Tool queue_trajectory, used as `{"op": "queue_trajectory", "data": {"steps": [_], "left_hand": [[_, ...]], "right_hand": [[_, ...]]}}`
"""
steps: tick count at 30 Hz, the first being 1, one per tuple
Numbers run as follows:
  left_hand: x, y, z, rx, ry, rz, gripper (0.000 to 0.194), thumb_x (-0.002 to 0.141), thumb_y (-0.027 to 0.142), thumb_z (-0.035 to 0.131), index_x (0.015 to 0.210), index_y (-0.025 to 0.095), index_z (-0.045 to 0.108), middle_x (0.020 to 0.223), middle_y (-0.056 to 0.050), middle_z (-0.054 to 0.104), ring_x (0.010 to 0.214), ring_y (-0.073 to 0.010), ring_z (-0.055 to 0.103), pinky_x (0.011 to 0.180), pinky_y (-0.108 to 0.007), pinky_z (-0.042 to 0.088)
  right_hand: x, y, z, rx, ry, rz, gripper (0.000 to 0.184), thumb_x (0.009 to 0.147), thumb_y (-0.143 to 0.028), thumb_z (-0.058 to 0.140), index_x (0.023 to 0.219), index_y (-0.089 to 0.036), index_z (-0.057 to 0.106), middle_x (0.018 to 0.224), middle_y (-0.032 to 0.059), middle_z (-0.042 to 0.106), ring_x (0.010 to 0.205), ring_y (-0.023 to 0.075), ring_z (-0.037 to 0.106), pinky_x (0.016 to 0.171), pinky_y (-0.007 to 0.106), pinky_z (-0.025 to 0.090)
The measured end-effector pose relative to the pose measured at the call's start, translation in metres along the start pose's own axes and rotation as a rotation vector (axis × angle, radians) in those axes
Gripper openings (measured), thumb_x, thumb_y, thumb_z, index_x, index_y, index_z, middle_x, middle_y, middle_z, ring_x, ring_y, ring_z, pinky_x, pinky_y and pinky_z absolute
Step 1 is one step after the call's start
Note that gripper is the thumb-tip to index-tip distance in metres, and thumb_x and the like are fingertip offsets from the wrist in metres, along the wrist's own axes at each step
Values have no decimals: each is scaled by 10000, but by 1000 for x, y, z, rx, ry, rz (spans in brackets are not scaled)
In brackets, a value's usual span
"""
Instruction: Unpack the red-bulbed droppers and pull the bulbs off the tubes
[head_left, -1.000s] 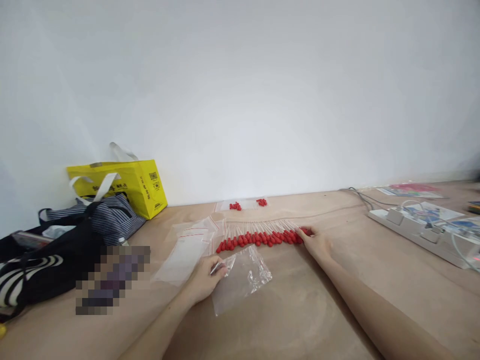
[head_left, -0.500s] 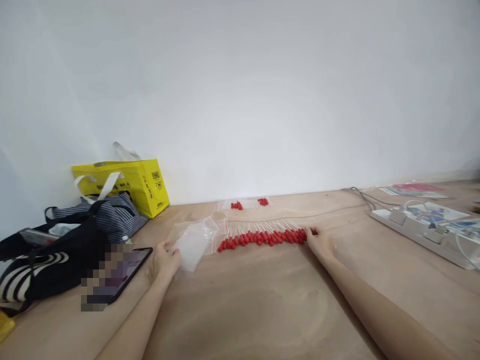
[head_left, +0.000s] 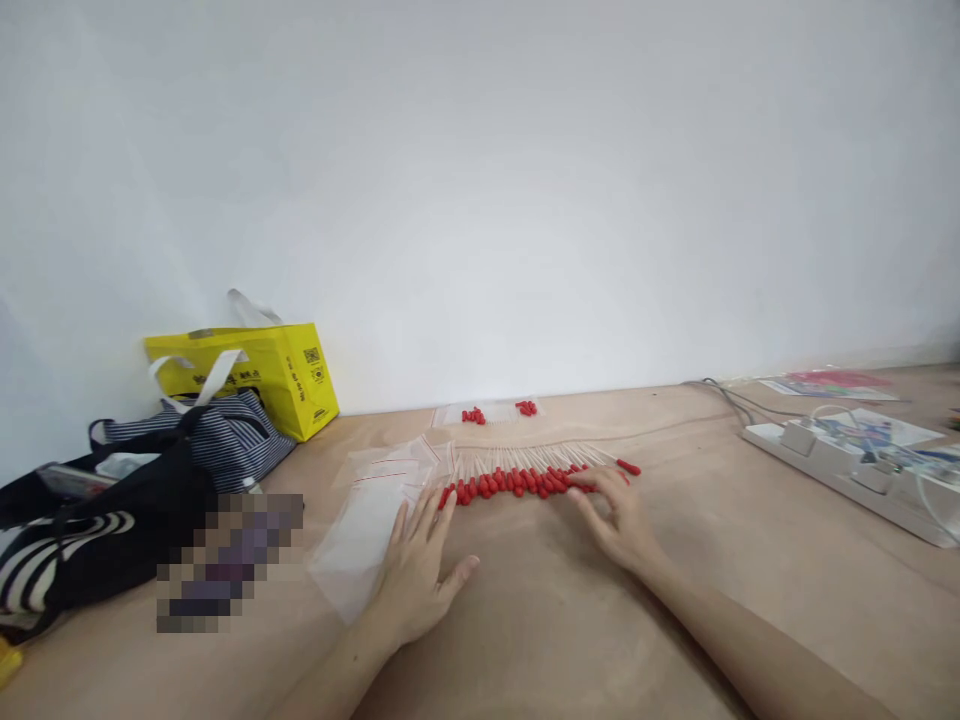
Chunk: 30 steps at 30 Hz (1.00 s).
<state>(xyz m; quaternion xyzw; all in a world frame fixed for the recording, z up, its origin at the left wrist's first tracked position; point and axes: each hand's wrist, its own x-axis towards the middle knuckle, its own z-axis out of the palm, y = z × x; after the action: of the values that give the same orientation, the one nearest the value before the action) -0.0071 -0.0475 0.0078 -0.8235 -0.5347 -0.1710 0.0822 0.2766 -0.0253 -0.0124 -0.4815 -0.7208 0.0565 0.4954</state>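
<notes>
A long row of thin clear droppers with red bulbs (head_left: 517, 481) lies across the wooden table (head_left: 540, 620). My right hand (head_left: 615, 510) rests flat with spread fingers on the right end of that row; one red-bulbed dropper (head_left: 628, 467) lies apart just beyond it. My left hand (head_left: 420, 570) lies open, palm down, fingertips at the row's left end and beside a stack of clear zip bags (head_left: 367, 520). Neither hand holds anything.
A yellow paper bag (head_left: 259, 370), a striped bag (head_left: 217, 435) and a black bag (head_left: 97, 540) crowd the left. Two small heaps of red bulbs (head_left: 499, 410) lie near the wall. A white power strip with cables (head_left: 840, 460) and printed sheets (head_left: 832, 382) sit at the right.
My left hand let go of the clear bag on the stack at the left and came back to the row's left end. My right hand slid from the row's right tip onto the bulbs.
</notes>
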Motion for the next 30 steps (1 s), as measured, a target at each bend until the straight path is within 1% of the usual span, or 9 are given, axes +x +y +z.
{"op": "queue_trajectory", "data": {"steps": [3, 5, 8, 14, 16, 19, 23, 26, 30], "left_hand": [[-3, -4, 2, 119, -127, -267, 723, 767, 561, 326, 1323, 101, 286, 1400, -163, 213, 1297, -333, 93, 998, -570, 52], [-1, -18, 3, 147, -242, -413, 726, 778, 566, 265, 1317, 82, 294, 1396, -182, 200, 1293, -346, 91, 973, -605, 55], [7, -43, 5, 108, -364, -526, 718, 782, 573, 219, 1319, 104, 296, 1392, -175, 212, 1279, -356, 155, 948, -617, 129], [25, -71, 11, 119, -286, -653, 692, 798, 538, 222, 1312, 82, 309, 1391, -182, 229, 1268, -363, 190, 954, -578, 173], [27, -70, 11, 157, -198, -643, 661, 803, 515, 246, 1285, 77, 358, 1365, -194, 291, 1259, -363, 216, 951, -573, 183], [24, -62, 7, 263, 80, -494, 529, 813, 429, 297, 1196, 111, 475, 1296, -176, 408, 1253, -329, 238, 982, -555, 134], [16, -42, 0, 162, 320, -210, 377, 797, 346, 372, 1062, 172, 576, 1195, -126, 513, 1212, -285, 318, 1026, -497, 123], [9, -21, -1, -93, 184, 28, 364, 798, 334, 400, 1092, 193, 561, 1206, -93, 512, 1201, -252, 349, 1026, -433, 218], [3, 2, 4, -431, -208, 170, 343, 820, 368, 403, 1111, 262, 551, 1251, -38, 491, 1159, -205, 421, 977, -377, 339]], "right_hand": [[-13, -22, 1, 38, -471, -170, 480, 764, -468, 486, 1172, -217, 513, 1215, 106, 493, 1136, 249, 414, 935, 413, 321], [-17, -29, 3, 13, -662, -210, 584, 734, -522, 504, 1234, -224, 453, 1289, 108, 428, 1195, 270, 354, 972, 449, 268], [-17, -30, 4, -16, -744, -197, 659, 721, -562, 495, 1277, -223, 390, 1321, 112, 387, 1217, 269, 328, 998, 468, 215], [-15, -27, 4, -15, -759, -184, 673, 718, -570, 493, 1290, -239, 363, 1330, 109, 375, 1220, 269, 323, 1003, 474, 193], [-18, -29, 5, -14, -749, -189, 676, 708, -565, 509, 1284, -238, 374, 1323, 108, 386, 1211, 273, 335, 998, 474, 201], [-18, -29, 7, 25, -664, -205, 585, 716, -518, 529, 1223, -234, 466, 1238, 101, 486, 1133, 263, 426, 954, 440, 286], [4, -5, 2, -62, -248, -36, 327, 821, -384, 393, 919, -212, 652, 961, 79, 627, 905, 192, 552, 832, 334, 389], [31, 35, -12, -251, 58, 444, 288, 792, -312, 400, 887, -193, 645, 944, 63, 634, 876, 170, 562, 777, 269, 407], [51, 84, -25, -294, -10, 650, 189, 672, -317, 528, 644, -181, 655, 649, 61, 650, 655, 203, 590, 592, 282, 416]]}}
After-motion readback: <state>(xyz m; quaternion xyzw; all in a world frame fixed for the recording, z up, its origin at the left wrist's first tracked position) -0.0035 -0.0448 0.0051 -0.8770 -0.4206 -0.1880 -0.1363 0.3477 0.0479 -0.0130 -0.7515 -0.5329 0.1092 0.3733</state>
